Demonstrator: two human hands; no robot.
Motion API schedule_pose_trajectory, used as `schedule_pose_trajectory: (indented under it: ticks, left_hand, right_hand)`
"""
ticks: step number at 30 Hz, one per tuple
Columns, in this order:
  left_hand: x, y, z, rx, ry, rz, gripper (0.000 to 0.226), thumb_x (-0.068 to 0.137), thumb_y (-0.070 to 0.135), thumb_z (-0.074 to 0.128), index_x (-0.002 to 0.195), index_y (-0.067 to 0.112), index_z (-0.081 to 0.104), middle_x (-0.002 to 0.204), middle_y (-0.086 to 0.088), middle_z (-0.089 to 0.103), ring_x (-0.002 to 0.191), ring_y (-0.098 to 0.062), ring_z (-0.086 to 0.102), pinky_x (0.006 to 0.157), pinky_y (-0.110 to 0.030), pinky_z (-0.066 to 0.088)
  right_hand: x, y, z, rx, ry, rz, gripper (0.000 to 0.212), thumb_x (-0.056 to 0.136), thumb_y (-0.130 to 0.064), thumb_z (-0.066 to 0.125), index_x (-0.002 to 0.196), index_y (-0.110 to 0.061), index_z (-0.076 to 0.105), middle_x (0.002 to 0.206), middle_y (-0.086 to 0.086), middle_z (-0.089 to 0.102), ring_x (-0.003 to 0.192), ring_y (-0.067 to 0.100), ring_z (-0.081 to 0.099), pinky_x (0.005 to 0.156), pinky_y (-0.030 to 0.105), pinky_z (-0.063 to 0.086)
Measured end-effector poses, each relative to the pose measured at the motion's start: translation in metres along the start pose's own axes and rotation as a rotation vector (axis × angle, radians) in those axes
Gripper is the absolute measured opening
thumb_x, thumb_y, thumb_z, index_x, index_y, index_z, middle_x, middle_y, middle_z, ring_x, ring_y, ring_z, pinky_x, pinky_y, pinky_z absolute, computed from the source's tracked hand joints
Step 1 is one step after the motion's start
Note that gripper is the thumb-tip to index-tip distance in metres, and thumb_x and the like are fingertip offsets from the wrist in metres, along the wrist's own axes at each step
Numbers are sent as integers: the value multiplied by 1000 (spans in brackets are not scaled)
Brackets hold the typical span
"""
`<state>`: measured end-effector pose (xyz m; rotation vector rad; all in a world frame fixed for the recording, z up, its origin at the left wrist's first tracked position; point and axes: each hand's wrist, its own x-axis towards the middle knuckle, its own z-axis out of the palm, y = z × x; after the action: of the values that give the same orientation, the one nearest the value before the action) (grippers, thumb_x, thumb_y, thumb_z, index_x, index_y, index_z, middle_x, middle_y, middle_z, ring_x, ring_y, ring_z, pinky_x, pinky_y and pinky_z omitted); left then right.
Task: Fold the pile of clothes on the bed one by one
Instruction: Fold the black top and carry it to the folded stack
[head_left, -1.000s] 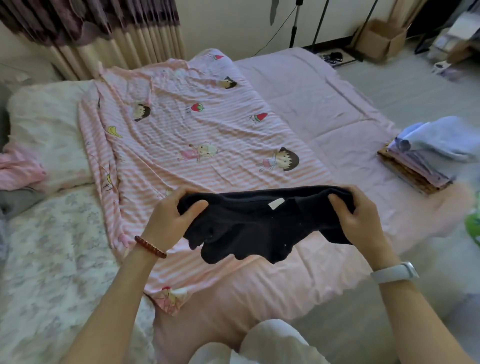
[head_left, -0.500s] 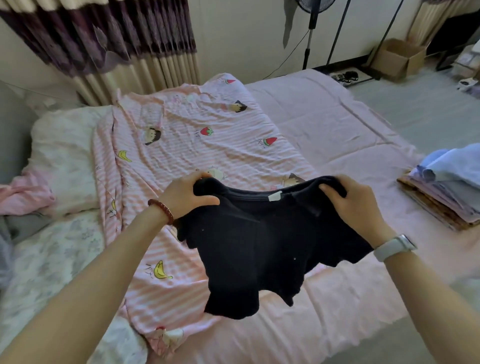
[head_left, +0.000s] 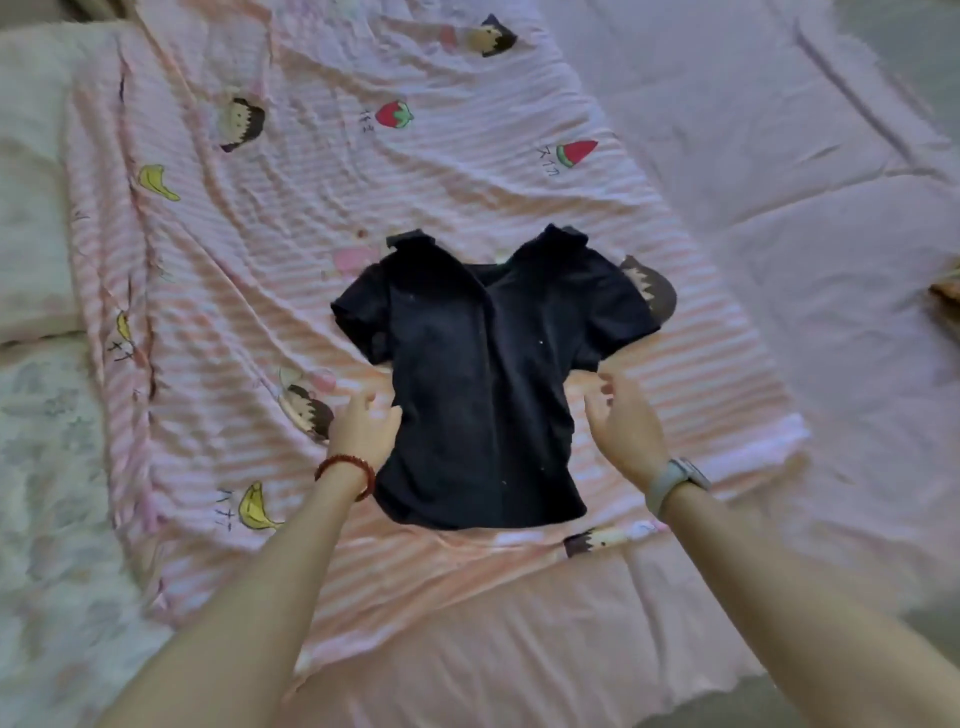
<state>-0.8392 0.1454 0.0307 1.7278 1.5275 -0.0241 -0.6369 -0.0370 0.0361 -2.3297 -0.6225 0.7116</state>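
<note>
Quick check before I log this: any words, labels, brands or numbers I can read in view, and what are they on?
No text can be read here.
Striped pink sheet: small dark handwritten-style marks beside the strawberry, watermelon slice and bananas; too blurred to read.
Black shirt: no label or print visible.
Watch: face not readable.

Two bare forearms, no sleeves. Left hand (head_left: 363, 431): red beaded bracelet (head_left: 345, 474) at wrist. Right hand (head_left: 623, 431): pale grey smartwatch (head_left: 675, 483), matching band.
</note>
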Motion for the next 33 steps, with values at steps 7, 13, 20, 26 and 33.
schedule_pose_trajectory:
  ticks: [7,13,20,26,33]
  left_hand:
    - [-19,-70,50,248,-22,49,52,83,46,60,125,18,53,124,-10,46,118,-30,43,99,-40,39]
    - [-30,-58,49,3,170,116,24,96,16,44,92,3,64,92,-13,56,85,-26,48,68,-29,33]
    - [-54,-85,35,-181,226,-152,24,99,11,31,98,-3,51,91,-14,47,86,-27,43,69,-29,27]
    - [-60,-106,48,-173,19,-252,26,96,14,44,114,-1,54,116,-15,57,108,-31,52,89,-33,41]
    - [-76,-91,56,-331,5,-156,15,91,23,56,91,8,55,92,-5,57,92,-24,53,75,-28,37]
  right_hand:
    - [-43,63,70,300,-124,437,36,90,-34,56,115,-8,54,107,2,58,102,18,55,83,29,41]
    - [-50,55,69,295,31,323,19,95,-20,46,84,-5,50,75,2,50,79,23,47,63,29,35]
    - [-68,85,23,223,274,263,11,98,-12,40,90,-8,46,91,10,50,89,23,44,77,28,30]
    - [-69,122,34,277,25,542,16,92,-4,44,104,-3,55,101,15,58,93,26,52,82,38,44]
    - [-75,119,38,491,9,550,10,92,-11,51,91,-2,55,89,10,55,84,23,53,79,37,46]
